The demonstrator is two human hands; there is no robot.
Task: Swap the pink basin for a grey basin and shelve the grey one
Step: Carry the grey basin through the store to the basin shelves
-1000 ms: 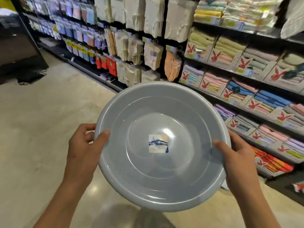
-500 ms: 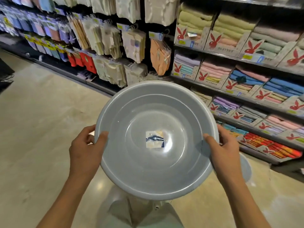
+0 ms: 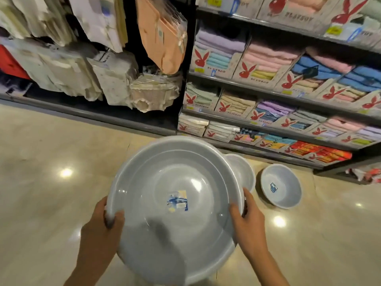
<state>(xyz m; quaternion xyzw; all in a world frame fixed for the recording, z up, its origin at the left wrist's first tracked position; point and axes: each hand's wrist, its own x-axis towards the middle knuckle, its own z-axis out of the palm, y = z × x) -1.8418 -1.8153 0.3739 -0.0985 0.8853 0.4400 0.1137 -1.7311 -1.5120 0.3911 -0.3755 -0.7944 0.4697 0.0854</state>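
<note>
Shop floor (image 3: 51, 162): three grey basins, one (image 3: 175, 203) clamped between both hands (image 3: 101, 230) (image 3: 249, 221)

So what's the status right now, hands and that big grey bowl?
Left hand and right hand both in grip on grey basin rim. Basin held above floor, not shelved. Two more basins on floor ahead, by towel shelves.

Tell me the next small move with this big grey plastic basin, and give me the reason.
Probably carry the large round grey plastic basin forward and lower it toward the store shelving. The left hand and right hand grip opposite rims, holding it above the glossy floor, unshelved. A smaller grey basin and a pale basin sit on the floor by the shelf base.
</note>
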